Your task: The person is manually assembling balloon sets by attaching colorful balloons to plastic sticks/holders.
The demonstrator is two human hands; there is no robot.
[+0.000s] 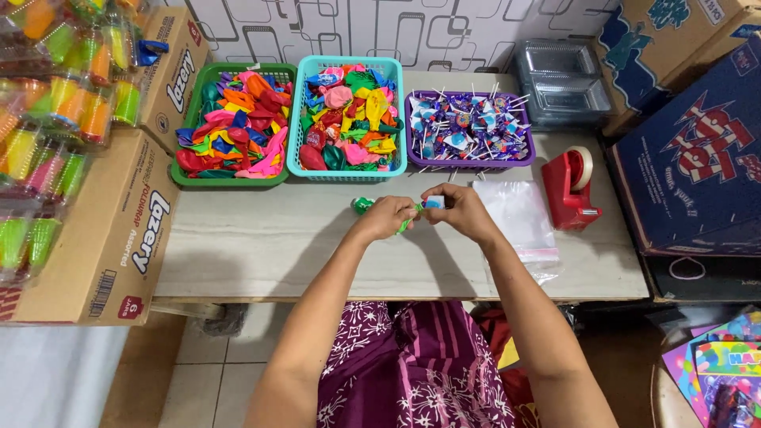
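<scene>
Both hands pinch: left hand point(386, 217) a green balloon point(363, 205), right hand point(464, 212) a wrapped lollipop point(433, 203).

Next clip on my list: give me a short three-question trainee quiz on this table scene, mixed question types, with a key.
1. True or false: the red tape dispenser stands to the left of the green basket.
2. Multiple choice: what fills the purple basket? A) balloons B) lollipops C) tape rolls
3. Short answer: what lies flat on the table just right of the right hand?

Key
1. False: it stands at the right end of the table, past the purple basket.
2. B: wrapped lollipops with white sticks.
3. A stack of clear plastic bags. The left hand and right hand meet over a small green item, with a small blue and white piece at the right fingers.
</scene>
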